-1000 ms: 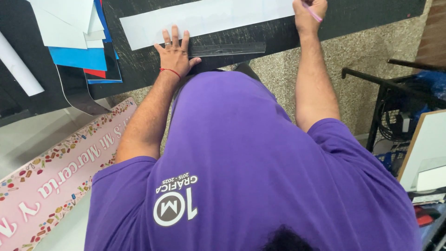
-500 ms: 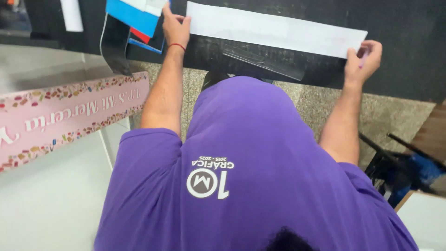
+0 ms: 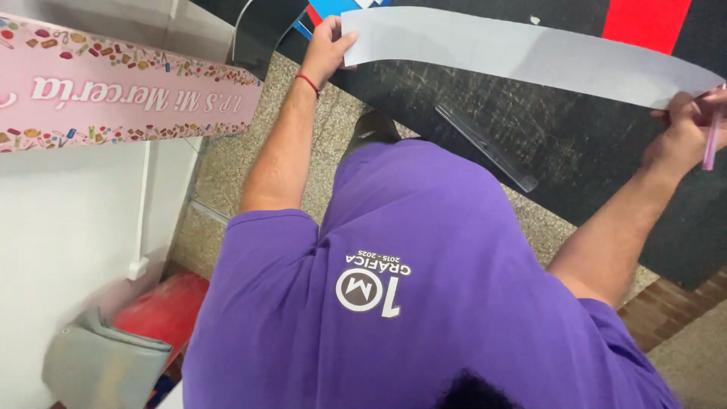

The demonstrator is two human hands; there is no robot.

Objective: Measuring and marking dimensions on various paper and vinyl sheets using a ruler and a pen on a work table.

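A long white paper strip (image 3: 522, 57) stretches across the black work table (image 3: 606, 167) and bows slightly between my hands. My left hand (image 3: 327, 44), with a red band at the wrist, pinches the strip's left end. At the far right, my right hand (image 3: 681, 129) grips the other end and also holds a thin pink pen (image 3: 710, 140). A clear plastic ruler (image 3: 485, 148) lies on the table just under the strip, near the table's edge. My purple shirt (image 3: 409, 288) fills the lower middle of the view.
A pink printed banner (image 3: 113, 95) lies on a white surface to the left. Blue sheets (image 3: 329, 9) and a red sheet (image 3: 644, 23) rest at the table's far side. On the speckled floor (image 3: 227, 167) at lower left sit a red object (image 3: 159, 310) and a grey one (image 3: 98, 363).
The strip lay flat on the table with my left hand pressed beside it. Now both hands hold it by its ends, and the view has swung to the right.
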